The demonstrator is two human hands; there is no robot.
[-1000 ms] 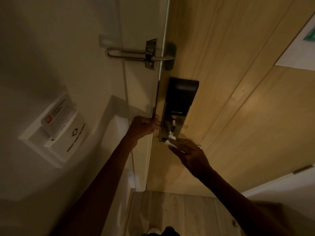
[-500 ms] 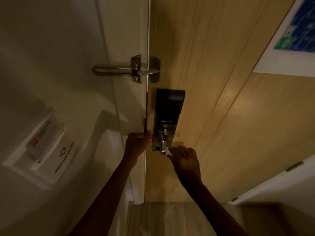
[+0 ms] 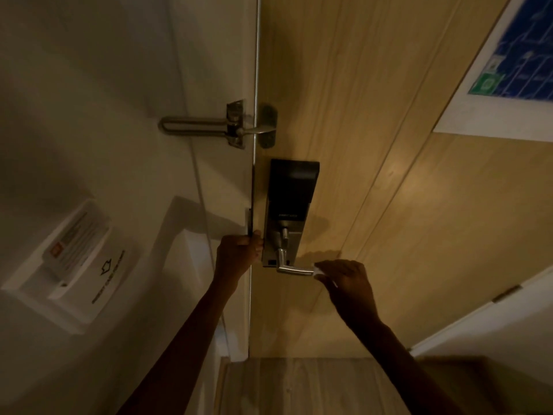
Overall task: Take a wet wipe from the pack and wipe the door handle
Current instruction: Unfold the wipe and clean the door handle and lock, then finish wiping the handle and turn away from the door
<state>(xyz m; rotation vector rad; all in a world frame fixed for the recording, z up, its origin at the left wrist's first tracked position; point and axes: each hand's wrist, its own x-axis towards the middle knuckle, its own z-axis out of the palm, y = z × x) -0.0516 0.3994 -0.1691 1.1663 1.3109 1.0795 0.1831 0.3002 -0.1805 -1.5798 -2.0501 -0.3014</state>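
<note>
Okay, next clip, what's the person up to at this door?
They are wiping the door handle. The right hand pinches a small white wet wipe against the free end of the silver lever, below the black smart lock. The left hand grips the door's edge beside the lock. No wipe pack is in view.

A single head-worn wide-angle camera looks forward and steeply down along a wooden door (image 3: 374,145), close enough that both forearms reach in from the bottom edge. The lock plate (image 3: 288,202) sits near frame centre, the pale wall (image 3: 89,115) fills the left, and floorboards (image 3: 299,384) show at the bottom.
</note>
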